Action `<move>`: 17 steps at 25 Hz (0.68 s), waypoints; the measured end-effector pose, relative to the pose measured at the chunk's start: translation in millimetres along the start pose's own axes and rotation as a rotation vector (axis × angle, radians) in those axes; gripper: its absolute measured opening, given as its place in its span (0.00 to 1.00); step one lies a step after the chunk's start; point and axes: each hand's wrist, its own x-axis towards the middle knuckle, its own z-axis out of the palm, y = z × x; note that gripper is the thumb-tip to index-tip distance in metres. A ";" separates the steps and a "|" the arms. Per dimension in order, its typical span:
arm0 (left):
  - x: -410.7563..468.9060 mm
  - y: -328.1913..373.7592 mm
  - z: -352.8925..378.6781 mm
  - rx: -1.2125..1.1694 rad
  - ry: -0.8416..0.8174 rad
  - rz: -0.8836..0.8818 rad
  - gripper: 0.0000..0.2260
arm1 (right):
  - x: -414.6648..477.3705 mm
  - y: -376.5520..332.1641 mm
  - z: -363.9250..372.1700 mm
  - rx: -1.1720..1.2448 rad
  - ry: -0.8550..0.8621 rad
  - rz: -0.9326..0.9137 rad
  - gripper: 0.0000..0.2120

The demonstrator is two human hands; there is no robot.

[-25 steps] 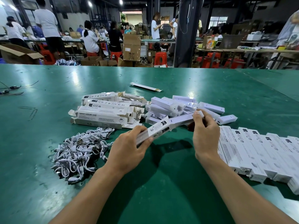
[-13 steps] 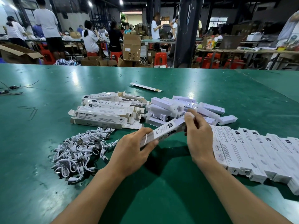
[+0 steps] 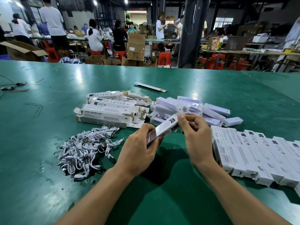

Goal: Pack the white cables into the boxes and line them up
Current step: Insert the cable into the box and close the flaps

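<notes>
A long white box point(image 3: 165, 127) is held tilted above the green table point(image 3: 48, 184). My left hand point(image 3: 139, 151) grips its near end. My right hand point(image 3: 194, 135) pinches its far end with thumb and fingers. A tangled heap of white cables point(image 3: 86, 146) lies on the table to the left of my left hand. To the right, a row of packed white boxes point(image 3: 253, 156) lies side by side. Behind the held box sits a pile of open flat-ended boxes point(image 3: 110, 109) and a heap of white lamp units in clear wrap point(image 3: 191, 108).
A single flattened box point(image 3: 150, 86) lies farther back on the table. Thin dark wires point(image 3: 14, 86) lie at the far left. Beyond the table's far edge are cardboard cartons point(image 3: 135, 46), red stools, a dark pillar point(image 3: 190, 31) and several people at other benches.
The held box has come closer and slightly left, and tilted steeper. My right hand has slid along with its far end toward me; my left hand keeps its grip.
</notes>
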 end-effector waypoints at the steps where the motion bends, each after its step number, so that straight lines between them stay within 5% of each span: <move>1: -0.5 3.5 1.1 -0.028 0.013 -0.001 0.09 | -2.0 -3.2 1.0 0.012 -0.046 -0.004 0.13; 6: -1.4 12.6 -1.6 -0.141 -0.020 0.059 0.11 | -9.6 -19.6 4.7 0.051 -0.309 -0.090 0.22; 9: -2.6 12.3 -2.6 -0.116 -0.017 0.067 0.12 | -18.4 -16.8 6.2 0.087 -0.186 -0.124 0.20; 13: 1.9 7.9 -1.7 -0.088 0.155 -0.030 0.11 | -21.8 -10.1 11.4 0.116 -0.039 -0.102 0.04; 17: 9.1 6.4 -15.5 -0.104 0.353 -0.132 0.11 | -26.6 6.9 26.0 -0.255 -0.430 -0.007 0.01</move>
